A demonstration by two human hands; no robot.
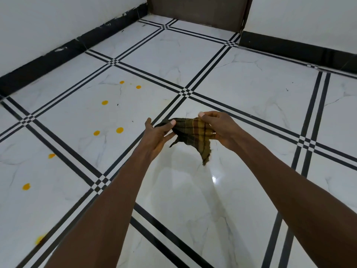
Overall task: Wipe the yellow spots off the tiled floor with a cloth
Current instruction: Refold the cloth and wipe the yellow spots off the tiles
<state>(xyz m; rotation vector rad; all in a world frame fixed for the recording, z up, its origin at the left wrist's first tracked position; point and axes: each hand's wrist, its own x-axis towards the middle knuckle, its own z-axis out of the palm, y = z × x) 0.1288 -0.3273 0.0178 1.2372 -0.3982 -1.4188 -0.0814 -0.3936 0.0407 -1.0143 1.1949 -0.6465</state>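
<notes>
A small checked cloth [195, 135] in dark green, yellow and brown hangs in the air above the white tiled floor [241, 89], held between both hands. My left hand [156, 135] pinches its left edge and my right hand [218, 126] grips its right edge; one corner droops down. Several yellow spots lie on the tiles to the left of my hands: one spot [119, 130] nearest, another [104, 102] farther back, another [26, 186] near the left edge.
White walls with a black skirting [58, 57] bound the floor at left and at back right. A brown door [197, 10] stands at the far corner. Black double lines cross the glossy tiles.
</notes>
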